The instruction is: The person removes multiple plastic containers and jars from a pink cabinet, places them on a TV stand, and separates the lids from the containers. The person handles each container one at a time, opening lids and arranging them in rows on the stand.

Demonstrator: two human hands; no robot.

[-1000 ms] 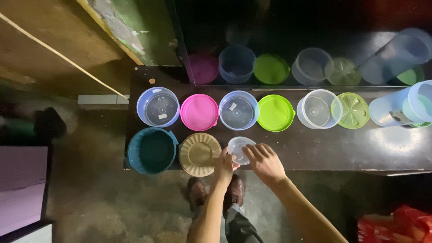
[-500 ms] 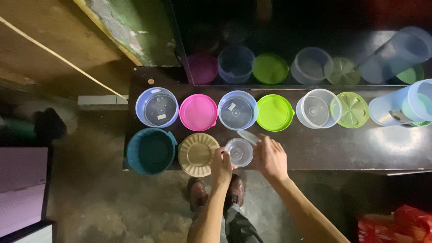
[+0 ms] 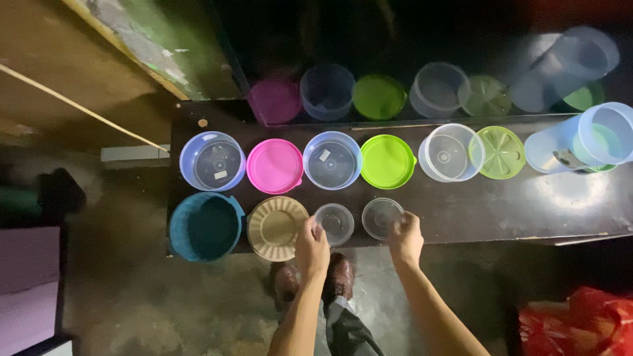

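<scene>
clear lid (image 3: 382, 217) now off small tub (image 3: 334, 223), flat beside it near table edge (image 3: 461, 236).

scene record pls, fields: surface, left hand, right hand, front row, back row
surface: dark table, mirror-like panel behind it
left hand: left hand at near edge of small clear container, open, upright
right hand: right hand on small clear lid, lying flat beside the container
front row: teal basket, tan ribbed lid
back row: blue tub, pink lid, green lid
</scene>
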